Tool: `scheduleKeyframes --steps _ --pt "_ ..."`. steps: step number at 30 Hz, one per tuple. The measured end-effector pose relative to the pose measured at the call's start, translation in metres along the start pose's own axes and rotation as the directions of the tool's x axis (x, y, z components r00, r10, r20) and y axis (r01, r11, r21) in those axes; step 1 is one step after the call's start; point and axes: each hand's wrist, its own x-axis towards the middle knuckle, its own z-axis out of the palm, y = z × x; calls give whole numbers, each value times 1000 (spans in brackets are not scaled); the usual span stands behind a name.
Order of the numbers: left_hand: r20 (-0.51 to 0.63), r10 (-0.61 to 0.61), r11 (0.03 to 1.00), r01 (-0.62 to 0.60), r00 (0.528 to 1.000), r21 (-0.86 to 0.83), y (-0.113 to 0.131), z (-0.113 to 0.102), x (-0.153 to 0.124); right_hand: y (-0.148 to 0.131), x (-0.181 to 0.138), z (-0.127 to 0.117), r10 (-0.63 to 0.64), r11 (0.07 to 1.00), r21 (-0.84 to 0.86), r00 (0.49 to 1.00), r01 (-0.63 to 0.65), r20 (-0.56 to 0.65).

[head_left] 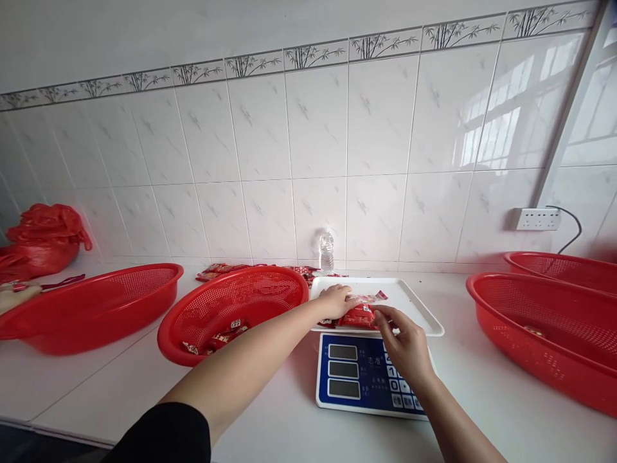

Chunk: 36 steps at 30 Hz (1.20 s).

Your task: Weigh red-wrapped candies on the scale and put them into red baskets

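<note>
My left hand [334, 302] reaches over the white tray [409, 302] of a digital scale. Its fingers curl down on a clear wrapper with pink print [369, 298]. Beside it lies a shiny red food packet [357, 316], and my right hand [403, 335] pinches this packet at its right edge. Part of a darker red packet [328, 323] shows under my left wrist. Nearest to me is the scale's blue keypad panel [371, 373], its displays blank and its right keys partly covered by my right hand.
Left of the scale stands a red basket [284, 283] with several small packets [229, 334]. Another red basket [120, 302] is farther left, near red plastic bags [45, 235]. More red baskets [544, 341] stand right. A clear bottle [326, 251] and red packets [224, 271] sit by the wall.
</note>
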Motion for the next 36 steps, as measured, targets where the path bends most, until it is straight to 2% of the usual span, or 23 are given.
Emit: scheduleKeyframes --steps 2,4,6,8,10,13,16,19,23,25,29,32,36 --pt "-146 45 997 -54 988 -57 5 -6 -7 0 0 -1 11 1000 3 1000 -11 -17" --pt "-347 91 976 -153 933 -156 12 -12 -20 0 1 -1 21 1000 4 999 -21 -35" --pt "-548 103 929 -277 830 -246 17 -15 -40 1 1 -2 28 1000 4 998 -28 -61" --pt "-692 96 879 -387 715 -278 18 -11 -63 1 1 -3 39 999 4 995 -39 -89" --pt "-761 113 856 -452 639 -253 14 -3 -85 2 2 -3 51 999 -12 992 -53 -115" --pt "-786 182 850 -497 591 -177 4 13 -107 6 4 -2 50 994 -94 991 -63 -128" --pt "-790 225 829 -538 570 -153 -3 21 -116 10 7 1 -13 974 -228 997 -6 -82" --pt "-781 169 817 -528 601 -229 -6 20 -118 10 11 5 -85 935 -344 996 83 7" --pt "-762 52 803 -481 645 -353 -8 15 -118 0 18 10 -29 876 -472 988 99 152" --pt "-766 41 798 -483 642 -361 -9 13 -118 -7 23 12 3 852 -513 978 107 209" --pt "-781 36 796 -490 623 -355 -11 13 -118 -21 33 21 -19 844 -507 955 174 297" --pt "-781 41 798 -491 623 -350 -11 13 -118 -30 43 34 24 839 -497 896 224 444" --pt "-781 47 799 -493 622 -344 -12 12 -117 -36 62 53 160 812 -527 773 249 613"
